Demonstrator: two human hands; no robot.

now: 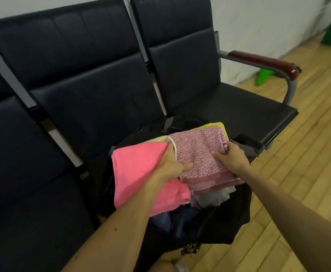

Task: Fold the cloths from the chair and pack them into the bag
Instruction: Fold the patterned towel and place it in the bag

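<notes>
The black bag point(223, 222) stands open on the floor against the front edge of the dark padded chair point(102, 114), stuffed above its rim with cloths. A folded pink-and-white speckled towel point(198, 154), with a plain pink band along its near edge, lies flat on top at the right, over a yellow cloth point(213, 125) showing at the far side. A folded bright pink cloth point(137, 173) fills the left side, with white point(213, 199) and dark blue point(180, 214) cloths lower down.
</notes>
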